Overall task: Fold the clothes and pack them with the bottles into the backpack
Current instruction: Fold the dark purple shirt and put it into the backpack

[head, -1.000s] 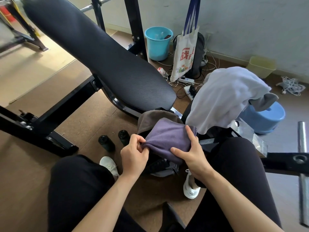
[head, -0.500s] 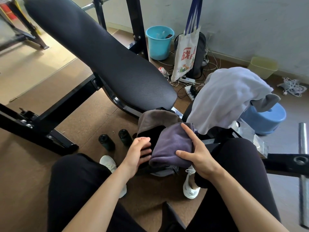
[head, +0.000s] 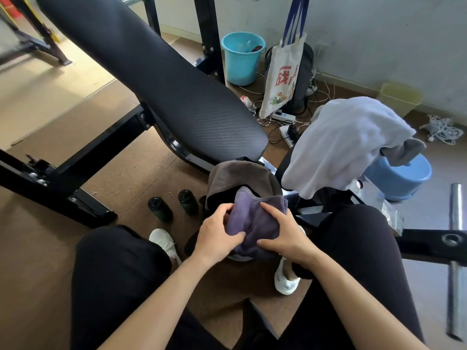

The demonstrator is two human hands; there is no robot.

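A folded purple cloth (head: 255, 221) sits in the open mouth of a grey-brown backpack (head: 237, 175) on the floor between my knees. My left hand (head: 217, 233) grips the cloth's left side and my right hand (head: 283, 233) presses on its right side. Two dark bottles (head: 159, 208) (head: 188, 202) stand upright on the floor just left of the backpack. A white garment (head: 343, 145) and a grey one (head: 404, 151) hang draped over the bench frame at the right. The backpack's lower part is hidden by the cloth and my hands.
A black padded bench (head: 161, 79) slants across the upper left on its black frame (head: 58, 178). A teal bucket (head: 242, 59), a hanging tote bag (head: 283, 77), cables, a blue stool (head: 401, 176) and a steel bar (head: 456, 261) surround the spot.
The purple cloth has gone from held above the backpack down into its opening. Both hands have closed in on it and now press on top.
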